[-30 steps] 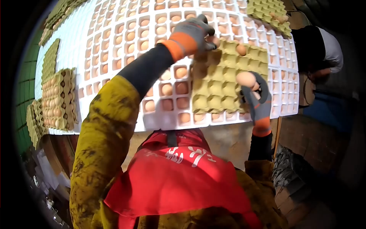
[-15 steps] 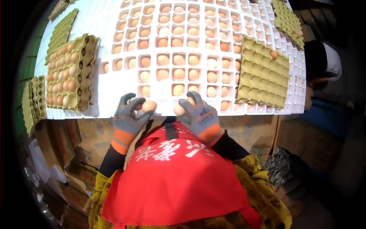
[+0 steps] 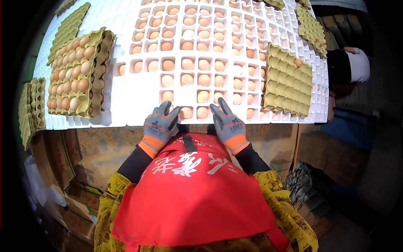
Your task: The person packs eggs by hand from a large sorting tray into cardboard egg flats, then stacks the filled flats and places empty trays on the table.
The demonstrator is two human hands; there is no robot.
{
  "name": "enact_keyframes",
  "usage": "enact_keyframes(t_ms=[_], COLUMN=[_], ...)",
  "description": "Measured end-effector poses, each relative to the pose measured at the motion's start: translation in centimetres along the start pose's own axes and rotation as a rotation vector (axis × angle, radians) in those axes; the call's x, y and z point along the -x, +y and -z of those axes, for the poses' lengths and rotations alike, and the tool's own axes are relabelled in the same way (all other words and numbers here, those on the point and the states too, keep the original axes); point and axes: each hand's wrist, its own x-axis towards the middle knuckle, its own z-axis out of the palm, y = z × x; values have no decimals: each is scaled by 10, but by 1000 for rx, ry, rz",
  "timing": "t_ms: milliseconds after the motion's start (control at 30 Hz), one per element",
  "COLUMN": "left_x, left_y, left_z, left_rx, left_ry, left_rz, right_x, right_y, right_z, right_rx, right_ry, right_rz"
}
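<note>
My left hand (image 3: pixel 161 120), in a grey glove with an orange cuff, is at the front edge of the white foam tray (image 3: pixel 142 94). Its fingers curl around a pale egg (image 3: pixel 171 108), mostly covered by the glove. Beside its thumb a brown egg (image 3: pixel 186 112) sits in a front-row pocket, with another egg (image 3: pixel 202 112) one pocket to the right. My right hand (image 3: pixel 228 122), gloved alike, bends its fingers down over the front row; what lies beneath them is hidden. An egg (image 3: pixel 218 96) rests just beyond its fingertips.
A stack of pulp cartons full of eggs (image 3: pixel 69 80) stands at left. At right, a pulp carton (image 3: pixel 287 82) with a single egg (image 3: pixel 298 63) lies over the foam pockets. More pulp cartons (image 3: pixel 310 29) lie at far right, near another person (image 3: pixel 357 67).
Both hands have moved forward to the front row, fingers turned down. Two eggs now sit in front-row pockets between them. The view has shifted slightly.
</note>
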Motion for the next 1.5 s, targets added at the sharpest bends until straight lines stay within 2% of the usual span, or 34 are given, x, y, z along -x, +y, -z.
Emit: enact_keyframes(t_ms=[33, 133, 167, 200, 233, 267, 300, 367, 400, 467, 500, 567, 600, 667, 767, 833, 900, 967, 1033, 1067, 1100, 1133, 1167, 1200, 1233, 1300, 1333, 1367, 1400, 1467, 1500], left_x=[2, 9, 8, 6, 5, 8, 6, -3, -11, -35, -47, -68, -72, -74, -69, -60, -49, -32, -22, -16, -9, 1, 10, 14, 24, 35, 40, 45, 49, 61, 63], left_y=[-5, -17, -19, -21, -23, -29, -33, -25, -10, 11, 21, 24, 32, 44, 55, 50, 49, 43, 54, 57, 55, 53, 50, 53, 45, 33, 29, 24, 18, 0, -7], left_z=[-2, -4, -1, 1, 2, -3, -8, -19, -18, -27, -26, -52, -58, -48, -48, -54, -54, -64, -56, -57, -57, -58, -58, -61, -66, -69, -66, -65, -64, -64, -64], left_rx=[28, 131, 260, 389, 518, 647, 643, 616, 551, 409, 363, 66, 83, 114, 123, 226, 125, 273, 269, 319, 291, 266, 241, 474, 485, 454, 489, 462, 439, 376, 426], left_ry=[-2, 3, 96, 190, 288, 321, 416, 515, 497, 457, 353, 236, 244, 252, 308, 367, 447, 528, 564, 605, 619, 627, 637, 712, 702, 780, 814, 835, 853, 842, 856], left_rz=[0, 22, 51, 80, 109, 208, 120, -16, -61, -178, -210, -220, -154, -157, -107, 16, 108, 262, 313, 344, 361, 378, 391, 459, 502, 570, 597, 628, 658, 686, 690], right_x=[-2, -8, -10, -10, -9, -9, -10, -13, -12, -15, -18, -29, -38, -64, -110, -138, -157, -147, -141, -138, -136, -128, -121, -116, -112, -97, -89, -84, -72, -64, -63], right_y=[3, 19, 24, 21, 31, 45, 56, 75, 77, 81, 82, 87, 99, 138, 226, 288, 348, 320, 334, 345, 342, 340, 310, 271, 232, 158, 120, 94, 49, -14, -38], right_z=[1, 9, 11, 17, 14, 7, 1, 2, 1, 6, 15, 58, 80, 124, 173, 189, 188, 209, 201, 197, 194, 194, 193, 186, 171, 126, 102, 66, 48, 14, -1], right_rx=[0, -399, -531, -534, -470, -335, -197, 193, 246, 77, -30, -47, -48, -13, 150, 336, 290, 204, -98, -349, -600, -698, -794, -820, -849, -915, -883, -817, -919, -777, -714], right_ry=[-19, -10, -5, 122, 298, 366, 432, 228, 135, 217, 277, 408, 494, 646, 775, 665, 420, 364, 469, 587, 703, 740, 740, 670, 600, 274, 127, 85, -10, -235, -179], right_rz=[-16, -172, -221, -227, -96, 21, 134, 320, 304, 319, 306, 269, 241, 175, 5, 47, 28, 40, -80, -54, -30, -194, -179, -171, -157, -140, -49, 205, 296, 364, 530])
